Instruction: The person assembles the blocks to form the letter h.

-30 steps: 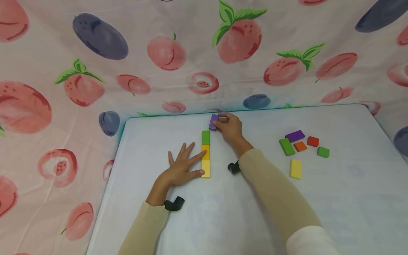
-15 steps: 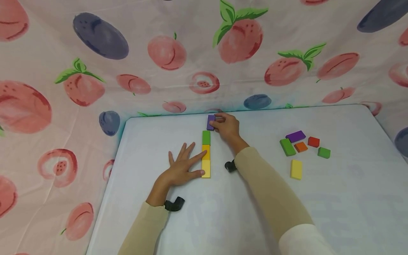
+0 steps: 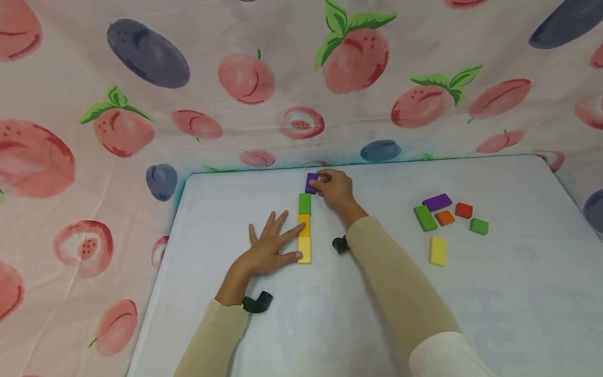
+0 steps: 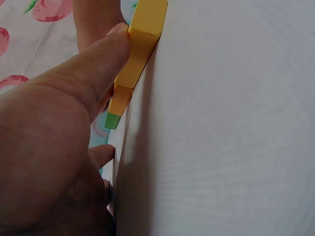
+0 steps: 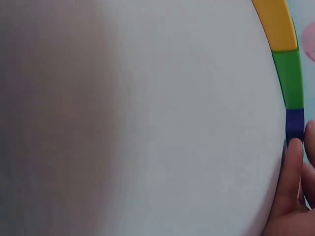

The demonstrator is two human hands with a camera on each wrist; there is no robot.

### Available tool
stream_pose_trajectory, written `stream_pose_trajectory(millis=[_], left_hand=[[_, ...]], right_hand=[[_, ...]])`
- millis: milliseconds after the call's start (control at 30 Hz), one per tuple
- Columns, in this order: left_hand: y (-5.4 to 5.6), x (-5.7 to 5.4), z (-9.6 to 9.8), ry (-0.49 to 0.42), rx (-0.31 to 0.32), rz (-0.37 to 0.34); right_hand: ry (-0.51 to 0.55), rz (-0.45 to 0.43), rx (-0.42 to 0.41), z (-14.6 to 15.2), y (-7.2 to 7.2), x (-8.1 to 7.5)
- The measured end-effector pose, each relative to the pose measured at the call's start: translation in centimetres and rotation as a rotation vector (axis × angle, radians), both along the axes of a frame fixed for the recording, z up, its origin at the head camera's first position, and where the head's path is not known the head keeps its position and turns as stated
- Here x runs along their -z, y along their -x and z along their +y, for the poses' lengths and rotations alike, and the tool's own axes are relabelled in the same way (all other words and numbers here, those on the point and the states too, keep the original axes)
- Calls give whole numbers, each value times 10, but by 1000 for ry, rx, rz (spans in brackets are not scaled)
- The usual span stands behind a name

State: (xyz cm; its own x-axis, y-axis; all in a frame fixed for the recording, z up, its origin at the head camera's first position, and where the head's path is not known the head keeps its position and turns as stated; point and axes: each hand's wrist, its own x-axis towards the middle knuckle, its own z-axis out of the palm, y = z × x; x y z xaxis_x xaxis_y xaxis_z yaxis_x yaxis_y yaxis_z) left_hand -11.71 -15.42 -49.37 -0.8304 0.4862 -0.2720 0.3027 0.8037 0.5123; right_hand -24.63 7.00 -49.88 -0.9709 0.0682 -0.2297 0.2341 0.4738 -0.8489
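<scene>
Three blocks lie end to end in a straight column on the white table: a pale yellow block [image 3: 304, 252] nearest me, a deeper yellow block [image 3: 306, 217], then a green block [image 3: 304, 204]. My left hand [image 3: 266, 250] is spread with straight fingers; its thumb touches the pale yellow block and its index finger the deeper yellow one. At the far end, my right hand [image 3: 338, 189] pinches a purple block [image 3: 311, 180] between thumb and fingers. In the right wrist view the purple block [image 5: 295, 122] meets the end of the green block [image 5: 290, 81].
To the right lie another purple block [image 3: 437, 202], a green block [image 3: 425, 218], an orange block [image 3: 445, 217], a red block [image 3: 464, 210], a small green block [image 3: 479, 226] and a yellow block [image 3: 438, 251]. Behind the table's far edge hangs a fruit-print cloth [image 3: 188, 47].
My right hand has brought the purple block left, then down toward me against the green block, straightening it on the way. The left hand has stayed in place.
</scene>
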Motion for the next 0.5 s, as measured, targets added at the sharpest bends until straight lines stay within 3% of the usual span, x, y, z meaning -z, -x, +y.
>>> stream_pose_trajectory(millis=[267, 500], left_hand=[[0, 0, 0, 1, -1, -4], [0, -2, 1, -3, 3, 0]], right_hand=[[143, -154, -116, 17, 3, -4], [21, -72, -204, 17, -1, -6]])
